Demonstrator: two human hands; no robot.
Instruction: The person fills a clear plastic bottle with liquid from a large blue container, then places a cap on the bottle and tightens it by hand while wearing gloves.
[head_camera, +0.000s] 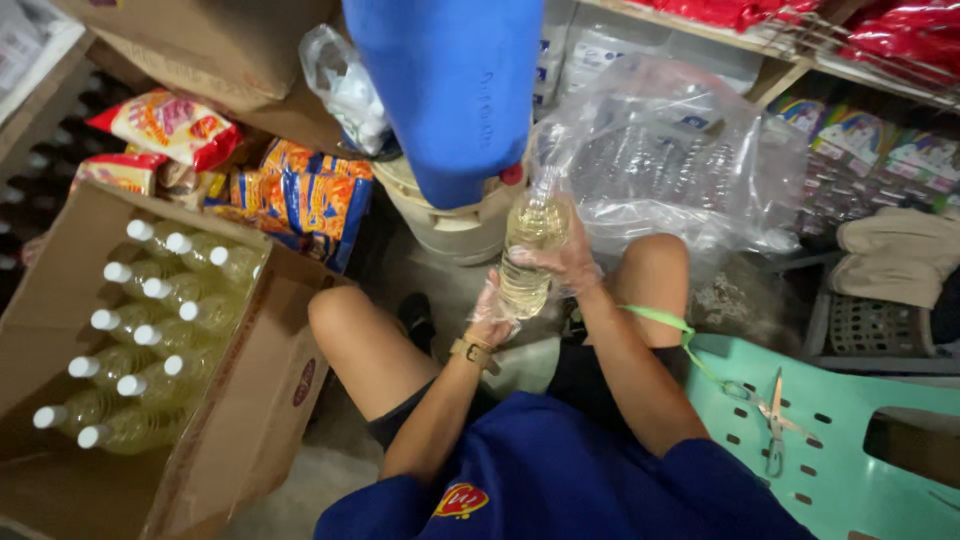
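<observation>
— Right, what have the hands got between the knees?

— A clear plastic bottle (527, 255) of pale yellow liquid, held upright over the floor. The right hand (562, 258) is wrapped around its upper body, fingers clamped on it through a thin clear plastic bag, and the left hand (491, 318) is closed on the lower end from the side, a watch (473, 352) on that wrist. Gripping high and low like that looks to me like a way of keeping the bottle steady while the film sits around it.

— And where are the other bottles?

— In an open cardboard box (255, 380) at the person's left, lying packed with their white caps showing (all the same pale liquid, as far as I can tell). It stands just beside the left knee, within easy reach.

— What crowds the space?

— A big blue container (455, 90) hangs right above the bottle and hides its neck. Behind it stands a pale bucket (455, 225), and a bulging clear bag (680, 160) full of small bottles sits just beyond the right knee. Orange and blue snack packets (300, 195) are heaped past the box. On the mint green plastic chair (850, 440) at the right lie scissors (774, 420), with a green string (665, 322) trailing toward the person's right arm
</observation>
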